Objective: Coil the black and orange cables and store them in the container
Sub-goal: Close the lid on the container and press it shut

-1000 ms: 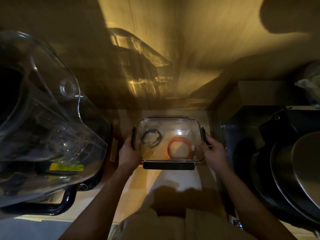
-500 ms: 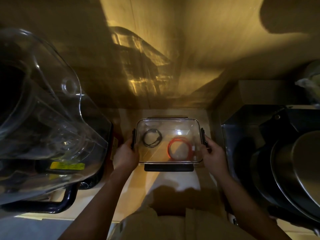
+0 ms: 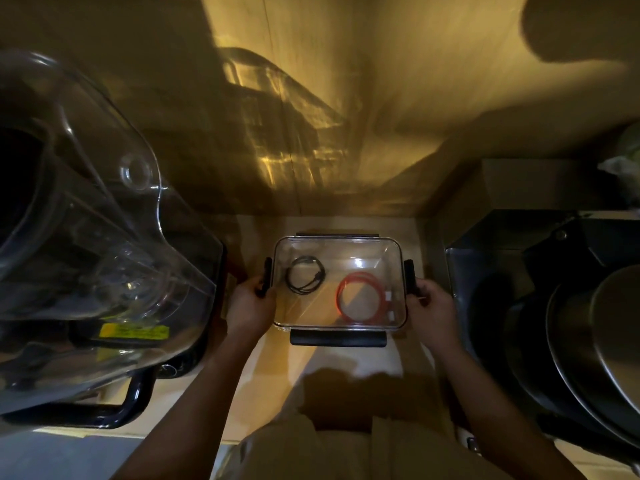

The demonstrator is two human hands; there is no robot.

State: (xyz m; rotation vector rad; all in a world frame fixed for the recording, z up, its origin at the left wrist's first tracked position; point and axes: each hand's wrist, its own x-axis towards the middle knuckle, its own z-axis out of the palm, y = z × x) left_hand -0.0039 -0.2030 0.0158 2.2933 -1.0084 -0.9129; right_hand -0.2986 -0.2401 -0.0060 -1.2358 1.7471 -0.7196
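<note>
A clear rectangular container [image 3: 363, 244] with a transparent lid and black latches sits low on a wooden shelf inside a cabinet. Through the lid I see a coiled black cable [image 3: 305, 278] at its left and a coiled orange cable [image 3: 362, 301] at its right. My left hand [image 3: 250, 306] grips the container's left side at the black latch. My right hand [image 3: 429, 306] grips the right side at the other latch. Both hands hold it level.
A large clear plastic jug [image 3: 90, 237] on a black base fills the left side, close to my left hand. Dark metal pots and pans [image 3: 588, 334] crowd the right. A cardboard box [image 3: 519, 183] stands behind them. Wooden cabinet walls close in behind.
The container has slid slightly further back on the shelf, and both hands have shifted a little with it along its sides.
</note>
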